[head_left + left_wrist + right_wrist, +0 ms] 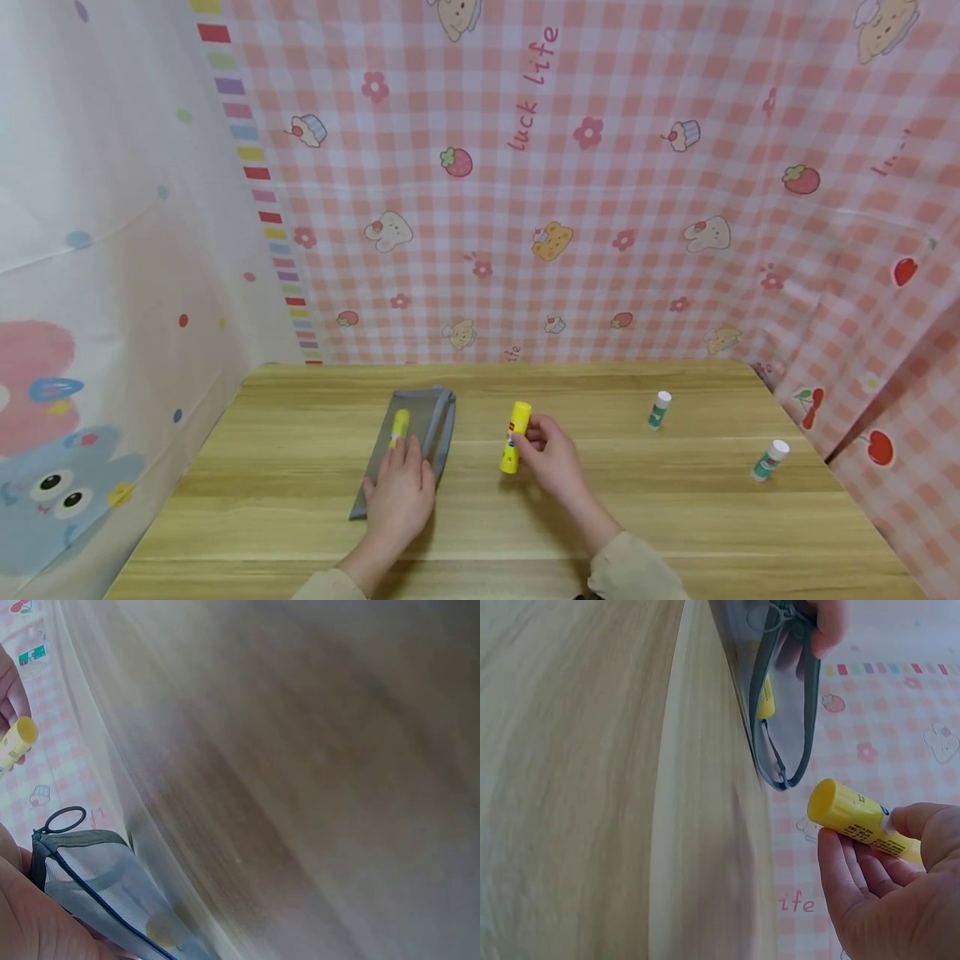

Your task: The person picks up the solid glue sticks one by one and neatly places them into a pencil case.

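Observation:
My right hand [555, 458] grips a yellow glue stick [515, 437] between thumb and fingers, tilted above the table. In the right wrist view, the same glue stick [855, 817] points its end toward the pouch's gaping mouth. A grey mesh zipper pouch [378, 475] lies to the left, its open side facing right. Over it lies my left hand [401, 492], holding the pouch near its opening, with the thumb at the edge. Through the mesh shows another yellow glue stick [399, 425], partly covered by the left fingers. A ring pull [66, 819] stands at the pouch's corner.
Two small white-capped green glue sticks stand at the right: one farther back [659, 411], the other nearer the right edge [770, 461]. A pink checked cloth [525, 192] hangs behind the wooden table [600, 533], and a pale printed cloth [112, 250] hangs at the left.

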Tool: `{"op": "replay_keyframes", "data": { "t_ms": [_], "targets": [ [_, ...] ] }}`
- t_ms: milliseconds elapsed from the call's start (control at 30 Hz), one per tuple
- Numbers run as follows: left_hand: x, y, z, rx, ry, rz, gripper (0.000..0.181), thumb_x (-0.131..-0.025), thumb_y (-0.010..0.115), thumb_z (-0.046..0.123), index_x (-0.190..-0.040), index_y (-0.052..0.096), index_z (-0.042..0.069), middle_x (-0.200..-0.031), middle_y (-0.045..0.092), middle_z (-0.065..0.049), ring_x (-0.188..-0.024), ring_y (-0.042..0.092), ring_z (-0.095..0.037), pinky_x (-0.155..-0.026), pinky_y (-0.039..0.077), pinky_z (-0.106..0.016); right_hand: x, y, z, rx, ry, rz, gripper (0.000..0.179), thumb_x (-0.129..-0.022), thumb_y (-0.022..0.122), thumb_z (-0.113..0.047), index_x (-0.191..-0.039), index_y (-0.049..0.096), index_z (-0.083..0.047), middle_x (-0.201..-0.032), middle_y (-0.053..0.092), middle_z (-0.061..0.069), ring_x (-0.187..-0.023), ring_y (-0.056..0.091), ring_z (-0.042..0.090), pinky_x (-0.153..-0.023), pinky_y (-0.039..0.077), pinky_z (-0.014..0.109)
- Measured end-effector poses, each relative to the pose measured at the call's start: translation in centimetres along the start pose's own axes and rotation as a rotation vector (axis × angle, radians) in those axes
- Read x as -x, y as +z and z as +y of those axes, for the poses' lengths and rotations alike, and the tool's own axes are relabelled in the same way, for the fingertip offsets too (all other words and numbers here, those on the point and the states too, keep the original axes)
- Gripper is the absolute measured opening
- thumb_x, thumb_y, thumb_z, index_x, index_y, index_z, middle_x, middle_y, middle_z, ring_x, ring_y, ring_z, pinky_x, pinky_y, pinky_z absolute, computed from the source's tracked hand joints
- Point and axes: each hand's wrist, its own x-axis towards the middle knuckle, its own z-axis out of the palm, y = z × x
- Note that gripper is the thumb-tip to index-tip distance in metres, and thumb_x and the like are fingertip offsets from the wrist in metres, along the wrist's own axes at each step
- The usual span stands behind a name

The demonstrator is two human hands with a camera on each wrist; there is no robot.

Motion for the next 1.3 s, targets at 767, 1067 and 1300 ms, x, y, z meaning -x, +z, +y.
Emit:
{"op": "replay_keyframes", "data": {
  "t_ms": [767,1067,1300],
  "targets": [
    [-0.1,0.1,0.0,-0.022,-0.022,-0.026,0.049,-0.102,0.041,0.024,-0.143,0.048,-0.003,-0.148,0.042,-0.028,-0.137,0.036,-0.047,-0.097,0.022,-0.081,-0.1,4.2,-0.6,-0.073,0.084,-0.144,0.024,-0.093,0.067,-0.010,-0.108,0.060,0.006,-0.090,0.063,0.011,-0.077,0.061,0.018,-0.068,0.059,0.038],
    [-0.1,0.0,0.1,-0.022,-0.021,-0.033,0.049,-0.103,0.042,0.024,-0.143,0.048,-0.003,-0.147,0.042,-0.029,-0.136,0.036,-0.048,-0.095,0.022,-0.082,-0.6,5.9,-0.8,-0.119,0.100,-0.135,0.026,-0.092,0.068,-0.009,-0.109,0.060,0.009,-0.086,0.064,0.012,-0.072,0.064,0.022,-0.063,0.059,0.040],
    [-0.2,0.0,0.2,-0.024,-0.029,-0.029,0.049,-0.102,0.043,0.024,-0.142,0.049,-0.003,-0.147,0.043,-0.028,-0.136,0.037,-0.048,-0.096,0.022,-0.082,-1.0,7.0,-1.1,-0.104,0.139,-0.134,0.028,-0.093,0.068,-0.011,-0.111,0.059,0.008,-0.086,0.063,0.011,-0.074,0.066,0.029,-0.064,0.059,0.040]
  ]
}}
